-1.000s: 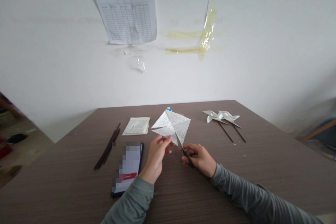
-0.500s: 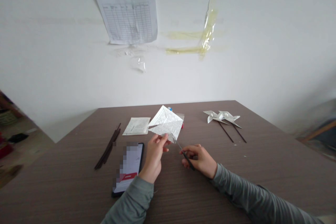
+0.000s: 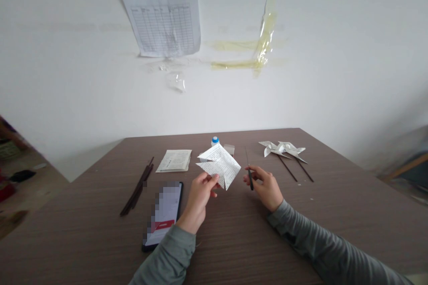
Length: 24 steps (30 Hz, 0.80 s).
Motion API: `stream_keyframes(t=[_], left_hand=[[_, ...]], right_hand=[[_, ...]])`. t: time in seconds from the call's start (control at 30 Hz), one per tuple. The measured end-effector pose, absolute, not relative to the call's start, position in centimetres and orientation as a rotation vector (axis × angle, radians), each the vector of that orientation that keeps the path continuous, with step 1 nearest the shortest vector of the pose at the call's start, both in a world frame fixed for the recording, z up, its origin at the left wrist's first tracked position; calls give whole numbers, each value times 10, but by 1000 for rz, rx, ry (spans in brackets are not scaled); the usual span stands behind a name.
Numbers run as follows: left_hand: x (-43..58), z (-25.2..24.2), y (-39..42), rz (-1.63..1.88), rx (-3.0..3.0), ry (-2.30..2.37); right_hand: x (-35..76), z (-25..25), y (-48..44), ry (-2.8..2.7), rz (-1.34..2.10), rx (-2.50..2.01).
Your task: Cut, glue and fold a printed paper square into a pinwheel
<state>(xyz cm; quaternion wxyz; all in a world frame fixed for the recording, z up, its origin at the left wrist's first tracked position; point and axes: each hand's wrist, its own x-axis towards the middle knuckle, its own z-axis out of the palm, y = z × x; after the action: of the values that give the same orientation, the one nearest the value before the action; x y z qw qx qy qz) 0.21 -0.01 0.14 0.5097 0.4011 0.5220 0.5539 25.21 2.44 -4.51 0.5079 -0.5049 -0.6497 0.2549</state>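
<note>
— Right hand (image 3: 264, 187) has drawn away from the printed paper square (image 3: 219, 167), taking the slim dark cutting tool (image 3: 249, 171) with it. Confirm?

— Confirmed. Tool tip now stands apart from the paper, pointing upward, with a visible gap between them.

— Grip status, left side?

— Left hand (image 3: 200, 200) is clenched on the near edge of the square, pinching it between thumb and fingers. Paper is lifted above the table, not resting on it, and sits just in front of the bottle.

— Condition of the paper?

— Angular, with several triangular flaps, covered in small print. Whether any cut is finished is too small to tell.

— Right side?

— Grasping the tool upright between thumb and fingers. That hand touches no paper.

— Surroundings?

— Behind the square stand a white bottle with a blue cap (image 3: 215, 141) and, just beside it, a small translucent square piece (image 3: 229, 149). To the left are a loose printed sheet (image 3: 174, 160), a bundle of dark sticks (image 3: 137, 185) and a smartphone (image 3: 163, 213) with a pixelated screen, near the left hand. To the right lie two paper pinwheels (image 3: 282, 149) on dark sticks. All sit on a brown wood-grain table (image 3: 83, 205). On the wall beyond hang a ruled grid sheet (image 3: 163, 24) and yellowed tape strips (image 3: 264, 31).
</note>
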Motion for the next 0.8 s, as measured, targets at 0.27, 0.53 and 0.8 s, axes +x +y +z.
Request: stream_keyframes(t=[0.27,0.53,0.8], left_hand=[[1,-2,0,1296,1047,1219],[1,1,2,1237,1040,1204],[1,-1,3,1208,996,1242]], right_hand=[[251,-51,31,-1370,724,-1240],[251,-55,36,-1239,782,-1201],[253,-49,36,-1153,812,-1125]])
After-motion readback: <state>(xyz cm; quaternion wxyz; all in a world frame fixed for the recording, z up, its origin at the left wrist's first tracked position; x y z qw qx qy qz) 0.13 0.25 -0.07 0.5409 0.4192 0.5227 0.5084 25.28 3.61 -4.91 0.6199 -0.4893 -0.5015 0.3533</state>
